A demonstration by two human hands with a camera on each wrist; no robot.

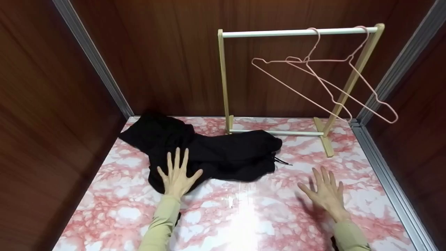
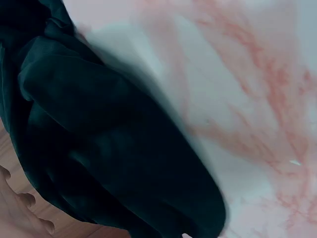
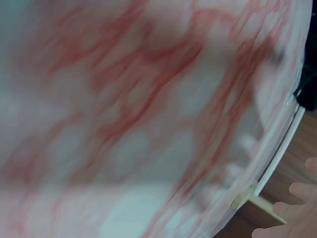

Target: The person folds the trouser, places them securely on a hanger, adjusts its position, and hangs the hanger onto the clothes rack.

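Black garment (image 1: 226, 151) lies lengthwise from left of the rack (image 1: 223, 76) to its front; left grip (image 1: 177, 179) over it, nearer than right grip (image 1: 327, 193), both splayed, empty!

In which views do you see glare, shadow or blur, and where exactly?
Head view: bright glare on the tabletop, a shadow beside the right sleeve; left wrist view: black garment very dark, its folds faint; right wrist view: tabletop pattern blurred.

Garment (image 1: 230, 153) on table (image 1: 115, 216), L of ctr; rack (image 1: 224, 80) behind, upper R, w/ 2 hangers (image 1: 307, 60) on R half of top bar (image 1: 264, 33). L hand (image 1: 177, 177) over garment's lower L; R hand (image 1: 327, 195) lower R, R of garment, before rack.
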